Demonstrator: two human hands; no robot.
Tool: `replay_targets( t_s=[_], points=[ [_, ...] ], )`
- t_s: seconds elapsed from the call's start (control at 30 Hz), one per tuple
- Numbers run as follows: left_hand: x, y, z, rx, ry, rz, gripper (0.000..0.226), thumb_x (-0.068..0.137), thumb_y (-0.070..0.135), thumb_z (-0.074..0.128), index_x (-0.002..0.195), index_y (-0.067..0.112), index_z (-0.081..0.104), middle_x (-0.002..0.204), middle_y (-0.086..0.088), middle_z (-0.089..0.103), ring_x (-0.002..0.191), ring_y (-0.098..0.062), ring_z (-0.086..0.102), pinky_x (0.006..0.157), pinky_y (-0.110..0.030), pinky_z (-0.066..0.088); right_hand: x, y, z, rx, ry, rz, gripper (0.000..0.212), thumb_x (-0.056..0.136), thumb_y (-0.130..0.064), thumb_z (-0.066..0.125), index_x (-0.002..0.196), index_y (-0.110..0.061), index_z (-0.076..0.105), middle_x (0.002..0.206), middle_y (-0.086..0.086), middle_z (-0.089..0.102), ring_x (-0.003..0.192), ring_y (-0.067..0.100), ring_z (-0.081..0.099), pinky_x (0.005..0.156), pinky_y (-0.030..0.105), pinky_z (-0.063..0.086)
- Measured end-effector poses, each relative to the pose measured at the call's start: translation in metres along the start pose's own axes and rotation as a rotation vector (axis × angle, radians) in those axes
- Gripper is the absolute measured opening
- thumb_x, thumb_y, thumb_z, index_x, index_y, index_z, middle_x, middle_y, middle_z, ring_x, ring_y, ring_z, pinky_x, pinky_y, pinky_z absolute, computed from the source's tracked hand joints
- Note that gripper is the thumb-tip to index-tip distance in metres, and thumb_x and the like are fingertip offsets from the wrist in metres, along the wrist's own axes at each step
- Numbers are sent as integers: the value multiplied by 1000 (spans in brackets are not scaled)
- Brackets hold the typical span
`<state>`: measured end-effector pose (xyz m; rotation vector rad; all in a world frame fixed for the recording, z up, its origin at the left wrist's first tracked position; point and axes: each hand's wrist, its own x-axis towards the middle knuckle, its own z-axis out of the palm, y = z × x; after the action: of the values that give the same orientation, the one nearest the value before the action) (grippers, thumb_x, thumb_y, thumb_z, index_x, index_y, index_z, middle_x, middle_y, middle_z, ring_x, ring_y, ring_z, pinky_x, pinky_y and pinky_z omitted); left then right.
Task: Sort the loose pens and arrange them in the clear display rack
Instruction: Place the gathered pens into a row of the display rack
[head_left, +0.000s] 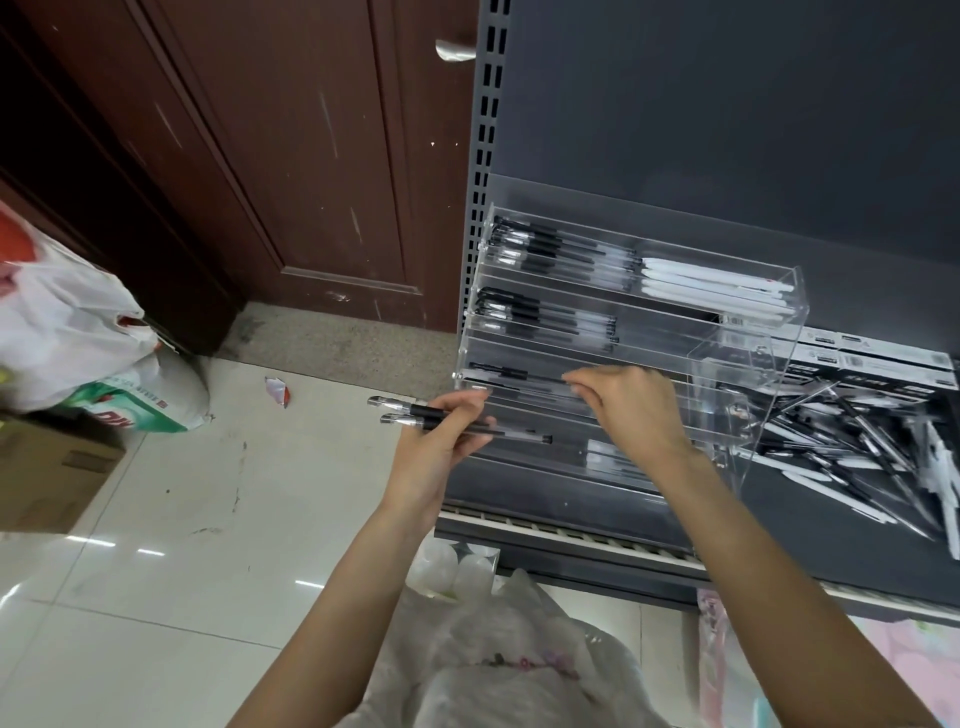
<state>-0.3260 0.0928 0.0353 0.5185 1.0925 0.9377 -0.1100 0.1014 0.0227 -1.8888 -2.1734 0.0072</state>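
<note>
While the left hand (441, 441) grips a few spare pens (457, 423) off the shelf's (597, 493) left front corner, the right hand (623, 400) pinches one pen (519, 375) into the clear display rack's (727, 332) third tier. Likely faults: the tip catching a tier lip, or the bundle slipping floorward. Loose pens (857, 447) crowd the shelf's right end; open room lies leftward.

The rack (623, 332) fills the shelf's (779, 545) left end. Its two far tiers are filled with pens (550, 249); the near tiers are partly blocked by both hands. Right of the rack, the shelf is covered by loose pens (857, 447). Bare shelf is left near the front edge.
</note>
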Motion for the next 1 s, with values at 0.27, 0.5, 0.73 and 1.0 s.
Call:
replay_targets(
  t_s=[0.27, 0.5, 0.73, 1.0],
  points=[
    [-2, -1, 4, 0, 0, -7, 6, 89, 10, 62, 90, 8, 67, 86, -4, 67, 83, -13, 67, 66, -16, 53, 16, -7, -6, -332, -261, -141, 28, 95, -15, 55, 119, -30, 59, 99, -9, 69, 81, 14, 67, 62, 28, 53],
    [1, -1, 11, 68, -44, 37, 9, 90, 14, 61, 92, 8, 67, 89, 0, 64, 85, -10, 61, 69, -16, 52, -10, -41, -44, 594, -234, 143, 23, 88, -40, 57, 105, -30, 70, 91, -23, 67, 78, -11, 62, 75, 7, 47],
    [-1, -3, 25, 23, -94, 69, 9, 89, 12, 61, 94, 9, 67, 82, 3, 69, 82, -8, 67, 69, -18, 52, -22, -41, -48, 885, -208, 266, 15, 78, -20, 73, 88, -31, 71, 77, -5, 72, 69, 7, 67, 71, 23, 55],
    [3, 1, 12, 47, -26, 23, 15, 87, 20, 63, 93, 7, 67, 78, 0, 64, 78, -8, 65, 70, -17, 53, -30, 3, -41, 693, 152, 400, 17, 81, -15, 70, 93, -26, 70, 83, -9, 71, 71, -5, 65, 71, 8, 49]
  ],
)
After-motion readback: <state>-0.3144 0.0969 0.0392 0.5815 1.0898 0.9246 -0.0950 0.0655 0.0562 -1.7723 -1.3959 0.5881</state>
